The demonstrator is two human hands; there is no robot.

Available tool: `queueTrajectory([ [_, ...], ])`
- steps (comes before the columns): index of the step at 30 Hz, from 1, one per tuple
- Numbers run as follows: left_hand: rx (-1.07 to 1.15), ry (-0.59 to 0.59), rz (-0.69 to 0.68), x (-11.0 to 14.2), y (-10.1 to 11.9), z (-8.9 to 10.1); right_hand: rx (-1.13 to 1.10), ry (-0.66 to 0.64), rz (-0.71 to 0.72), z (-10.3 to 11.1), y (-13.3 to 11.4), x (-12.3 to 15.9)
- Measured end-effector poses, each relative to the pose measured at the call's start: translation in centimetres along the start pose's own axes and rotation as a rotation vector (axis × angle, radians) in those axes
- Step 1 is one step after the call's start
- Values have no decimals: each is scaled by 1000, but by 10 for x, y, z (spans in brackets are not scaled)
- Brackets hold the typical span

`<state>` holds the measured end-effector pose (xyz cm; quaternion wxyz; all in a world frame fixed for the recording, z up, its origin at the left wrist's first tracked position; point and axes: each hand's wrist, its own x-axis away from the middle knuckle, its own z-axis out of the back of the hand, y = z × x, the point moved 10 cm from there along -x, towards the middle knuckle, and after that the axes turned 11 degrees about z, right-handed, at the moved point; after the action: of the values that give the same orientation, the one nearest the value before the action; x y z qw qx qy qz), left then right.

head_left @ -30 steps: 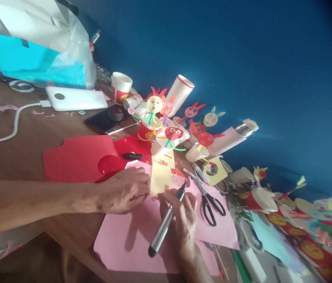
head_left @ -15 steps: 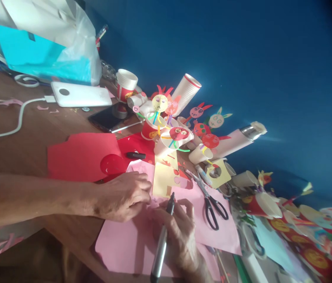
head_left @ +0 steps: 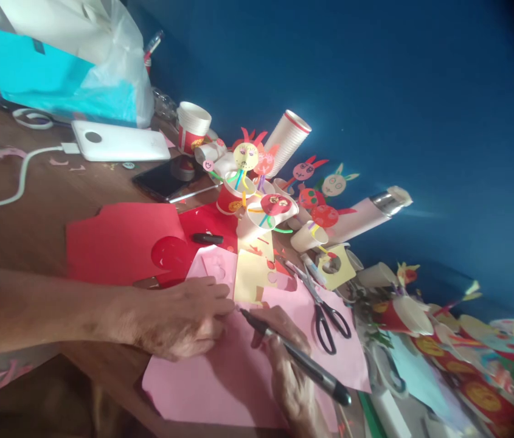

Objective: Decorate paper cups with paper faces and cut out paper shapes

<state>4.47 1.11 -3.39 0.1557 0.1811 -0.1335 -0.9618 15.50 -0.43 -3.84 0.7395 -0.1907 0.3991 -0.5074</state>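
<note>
1. surroundings: along the wall-side edge of the worktop (head_left: pixel 38 237) stand a stack of paper cups (head_left: pixel 286 143), a pink flask (head_left: pixel 357 220) lying aslant, and a group of cups with paper faces, among them a yellow face (head_left: pixel 246 156).
2. toward the worktop's left edge: a white power bank (head_left: pixel 124 141) with its cable; a dark phone (head_left: pixel 159 180) lies between it and the cups.
3. near the hands: red paper (head_left: pixel 120 240) lies beyond the left forearm, with a black pen cap (head_left: pixel 207 238) beside it on darker red paper. scissors (head_left: pixel 315 296) lie just beside the right hand, handles toward the near edge.
4. change: one second ago the marker (head_left: pixel 306 365) points its tip toward the wall-side edge; now the tip points at the left fingertips. the scissors and pen cap lie as before.
5. left hand (head_left: pixel 181 319): fingers curled and close together, tips down over the large pink sheet (head_left: pixel 211 389), near its edge by the yellow paper (head_left: pixel 248 277). whether they pinch a small piece cannot be told.
6. right hand (head_left: pixel 286 374): thumb and fingers clamped on the marker above the large pink sheet. contact of the tip with paper cannot be confirmed.
</note>
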Motion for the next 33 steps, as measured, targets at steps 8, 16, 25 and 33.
queueTrajectory([
  [8,-48,-63,-10,-2,3,-2,50,88,-241,-8,25,8],
  [16,-39,2,1,-2,2,0,139,91,-150,-11,13,2],
  [25,-35,-17,2,-2,1,-3,133,98,-117,-13,12,-3],
  [33,-52,-17,-6,-2,2,-1,122,83,-128,-13,13,-1],
])
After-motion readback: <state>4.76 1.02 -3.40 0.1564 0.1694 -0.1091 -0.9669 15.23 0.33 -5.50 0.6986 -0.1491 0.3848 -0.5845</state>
